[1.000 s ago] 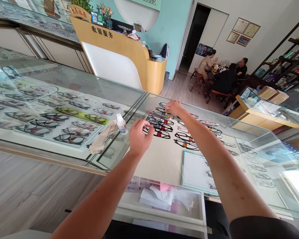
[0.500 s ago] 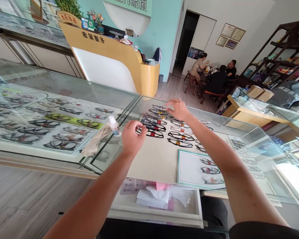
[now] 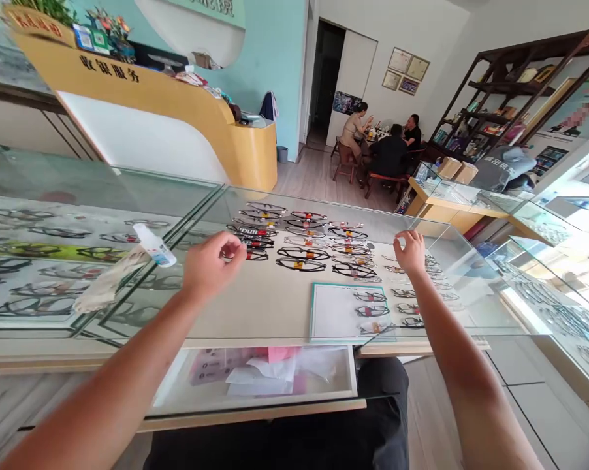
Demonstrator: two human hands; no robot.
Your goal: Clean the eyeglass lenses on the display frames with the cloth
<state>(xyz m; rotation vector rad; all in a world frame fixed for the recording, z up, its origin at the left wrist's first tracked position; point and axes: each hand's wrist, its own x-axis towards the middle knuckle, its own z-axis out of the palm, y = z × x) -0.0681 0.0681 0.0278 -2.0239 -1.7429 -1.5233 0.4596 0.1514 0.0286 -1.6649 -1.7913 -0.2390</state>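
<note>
My left hand (image 3: 212,266) is above the glass counter, at the left end of the rows of eyeglasses. Its fingers are curled in, thumb close to the forefinger; what they hold, if anything, is hidden. Dark-framed eyeglasses (image 3: 302,264) with small coloured tags lie in rows under the glass. My right hand (image 3: 411,251) is over the right part of the case, fingers loosely bent and apart from the thumb, with no object visible in it. Nearest to it are eyeglasses (image 3: 403,293) below. A white display board (image 3: 336,313) with teal edges carries three pairs.
A white spray bottle (image 3: 155,246) and a beige cloth (image 3: 111,281) rest on the glass left of my left hand. An open drawer (image 3: 350,372) with papers juts out before me. Beyond stands a yellow cash desk (image 3: 253,156); people (image 3: 387,153) sit at a far table.
My right hand has moved right, away from the back rows of eyeglasses. The view has swung right; my left hand stays by the left end of the rows, still curled.
</note>
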